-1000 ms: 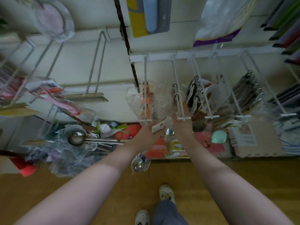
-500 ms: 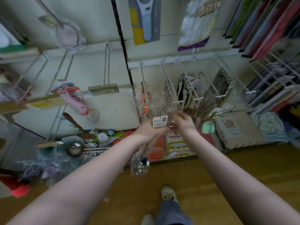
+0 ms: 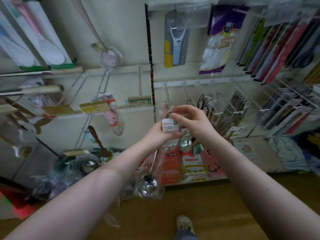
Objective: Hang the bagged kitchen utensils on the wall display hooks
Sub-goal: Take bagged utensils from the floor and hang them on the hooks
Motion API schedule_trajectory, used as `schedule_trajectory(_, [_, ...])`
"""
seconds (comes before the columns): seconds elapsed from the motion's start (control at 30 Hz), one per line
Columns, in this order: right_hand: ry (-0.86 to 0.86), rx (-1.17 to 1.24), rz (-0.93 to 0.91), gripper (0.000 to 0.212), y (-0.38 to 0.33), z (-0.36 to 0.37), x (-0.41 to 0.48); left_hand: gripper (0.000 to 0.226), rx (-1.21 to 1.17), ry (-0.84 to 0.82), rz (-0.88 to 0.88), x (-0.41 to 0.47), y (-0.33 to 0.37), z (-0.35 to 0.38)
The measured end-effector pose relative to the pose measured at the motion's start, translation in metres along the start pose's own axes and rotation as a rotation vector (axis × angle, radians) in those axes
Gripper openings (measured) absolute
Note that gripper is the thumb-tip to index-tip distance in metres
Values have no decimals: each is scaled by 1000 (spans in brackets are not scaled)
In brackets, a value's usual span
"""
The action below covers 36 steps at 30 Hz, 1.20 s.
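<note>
Head view: my left hand (image 3: 155,135) grips the bagged ladle (image 3: 149,184) at its white tag (image 3: 169,125), bowl hanging low. My right hand (image 3: 190,120) pinches its top ring, likely to thread 1 wire hook (image 3: 166,93) just above.

Bare forearms (image 3: 90,186) — pale clog (image 3: 184,222), blue-grey trousers (image 3: 185,236)

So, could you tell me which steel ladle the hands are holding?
The bagged ladle dangling over the floor; left hand holds its white tag, right hand pinches its top. The ladle on the left pile lies untouched.
</note>
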State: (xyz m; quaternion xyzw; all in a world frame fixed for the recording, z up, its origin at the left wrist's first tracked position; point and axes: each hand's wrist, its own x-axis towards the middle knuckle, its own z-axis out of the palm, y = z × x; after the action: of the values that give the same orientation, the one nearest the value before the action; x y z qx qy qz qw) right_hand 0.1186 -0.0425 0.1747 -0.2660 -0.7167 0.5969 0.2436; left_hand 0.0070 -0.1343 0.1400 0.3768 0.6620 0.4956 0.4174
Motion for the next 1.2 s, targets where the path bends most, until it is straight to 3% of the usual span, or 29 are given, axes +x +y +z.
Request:
schedule_trajectory(0.23, [26, -95, -6, 16, -17, 19, -7, 75, -35, 0, 26, -14, 6, -13])
schedule_trajectory(0.43, [-5, -183, -14, 14, -19, 21, -15, 87, -127, 19, 38, -24, 26, -19])
schedule_trajectory(0.6, [-23, -131, -14, 11, -18, 17, -19, 70, -216, 23, 57, -25, 30, -15])
schedule_trajectory(0.77, [6, -113, -8, 18, -11, 11, -22, 39, -423, 45, 50, -28, 31, -11])
schedule_trajectory(0.83, [23, -103, -2, 17, -10, 10, -22, 16, -442, 38, 66, -30, 33, -11])
schedule_trajectory(0.93, [45, -105, -12, 16, -9, 10, -21, 23, -382, 56, 56, -28, 33, -10])
schedule_trajectory(1.2, [139, -71, 15, 14, -3, 8, -18, 17, -348, 96, 91, -16, 25, -5])
